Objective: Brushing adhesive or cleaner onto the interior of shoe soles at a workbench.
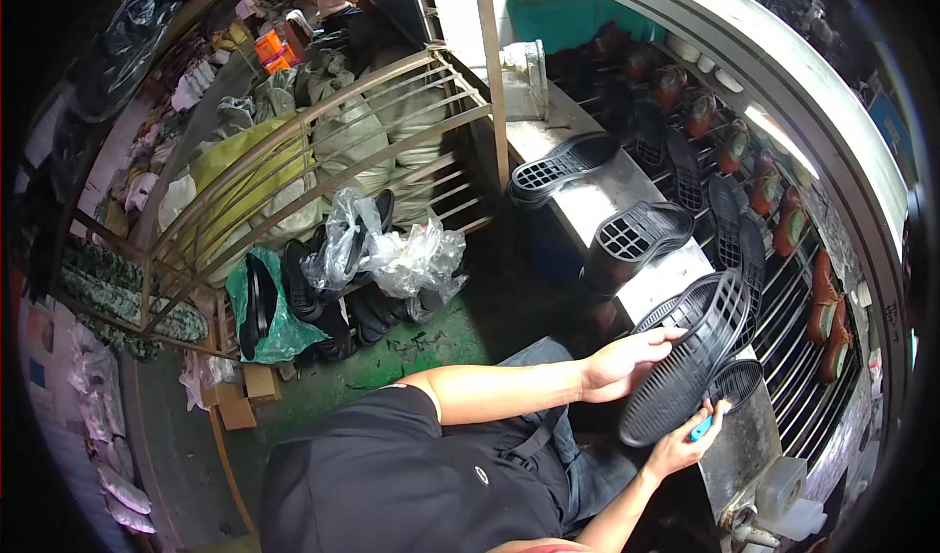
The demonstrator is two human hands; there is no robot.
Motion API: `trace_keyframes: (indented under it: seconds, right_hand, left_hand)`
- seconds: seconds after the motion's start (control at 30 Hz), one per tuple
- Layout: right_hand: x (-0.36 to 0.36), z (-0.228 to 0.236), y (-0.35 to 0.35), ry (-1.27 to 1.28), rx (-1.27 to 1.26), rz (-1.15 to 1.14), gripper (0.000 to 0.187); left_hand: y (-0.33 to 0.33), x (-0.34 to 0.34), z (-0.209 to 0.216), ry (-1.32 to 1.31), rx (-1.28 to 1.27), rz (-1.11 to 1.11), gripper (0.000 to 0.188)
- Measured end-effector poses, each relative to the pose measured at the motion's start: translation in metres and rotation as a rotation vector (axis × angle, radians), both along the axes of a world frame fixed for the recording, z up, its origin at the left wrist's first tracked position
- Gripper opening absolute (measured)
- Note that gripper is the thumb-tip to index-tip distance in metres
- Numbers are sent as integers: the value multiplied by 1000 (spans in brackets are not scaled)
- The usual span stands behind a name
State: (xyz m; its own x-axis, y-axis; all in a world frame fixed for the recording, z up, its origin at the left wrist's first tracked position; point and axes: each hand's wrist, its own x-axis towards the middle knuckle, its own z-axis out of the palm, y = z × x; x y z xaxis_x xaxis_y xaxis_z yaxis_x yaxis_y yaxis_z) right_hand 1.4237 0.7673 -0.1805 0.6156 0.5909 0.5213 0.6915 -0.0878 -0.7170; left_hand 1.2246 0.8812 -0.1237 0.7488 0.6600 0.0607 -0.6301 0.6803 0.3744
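In my left hand (627, 365) is a black rubber shoe sole (676, 382), tilted up, its ribbed inner side and open grid toward me; the thumb lies over its edge. My right hand (682, 442) is closed around a small tool with a blue handle (700, 429), beside the sole's lower edge. The tool's working end cannot be made out. Just behind the held sole, another ribbed black sole (739, 382) shows in part. Two more black soles with gridded heels, a nearer one (641, 235) and a farther one (563, 166), lie on the metal bench ledge (676, 274).
Beyond the ledge, a barred rack (798, 396) carries black soles and a row of brown shoes (825, 299). A translucent plastic container (783, 489) stands at the ledge's near end. At left, a metal-railed cart (323, 181) has sacks; bagged black soles (259, 303) are below it.
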Motion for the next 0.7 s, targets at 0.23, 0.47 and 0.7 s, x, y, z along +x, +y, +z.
trace_keyframes:
  seconds: [0.23,0.47,0.7]
  right_hand:
    - [22,-7,-61,142,130,-56,40]
    - [34,22,-118,46,106,-276,44]
    - [103,40,-207,240,181,-539,17]
  left_hand:
    - [-7,17,10,-256,-262,-409,77]
    - [-48,10,-17,140,-100,-401,73]
    - [-74,11,-76,417,-140,-616,67]
